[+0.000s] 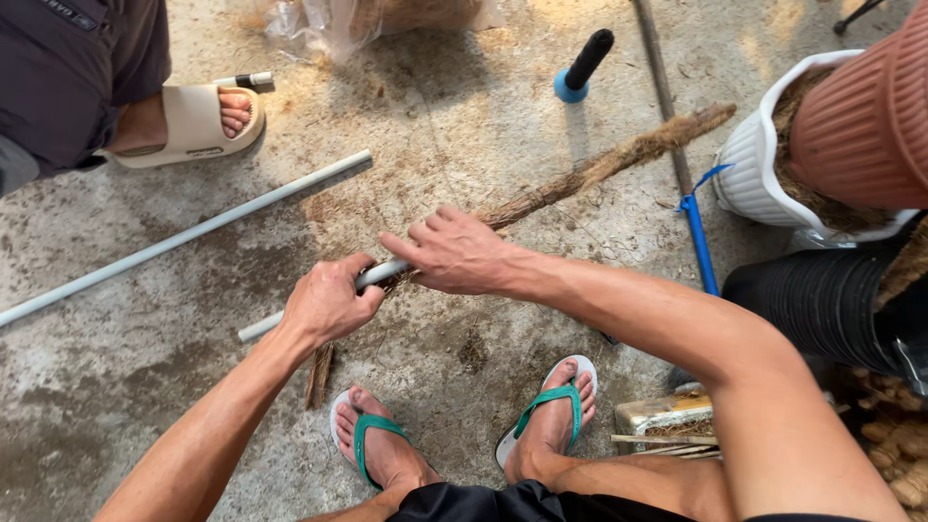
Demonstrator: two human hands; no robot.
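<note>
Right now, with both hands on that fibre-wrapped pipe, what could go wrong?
1. The left hand grips bare grey pipe; it may slip.
2. The right hand presses on coarse brown fibre, which could scratch the fingers.
3. A second pipe lies loose on the floor, a possible trip hazard.

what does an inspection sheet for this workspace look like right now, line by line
surface: bare concrete floor, stained, with loose brown fibre scattered on it
job's things: white pipe partly wrapped in coconut fibre, lying slantwise over the floor
clutter: second white pipe, blue-based black handle, thin metal rod with a blue sleeve, clear plastic bag
grippers: left hand closed around the bare pipe; right hand pressing the fibre onto it
cables: nothing seen
surroundings: white pot holding fibre, terracotta-coloured pot, black ribbed pot, another person's sandalled foot
</note>
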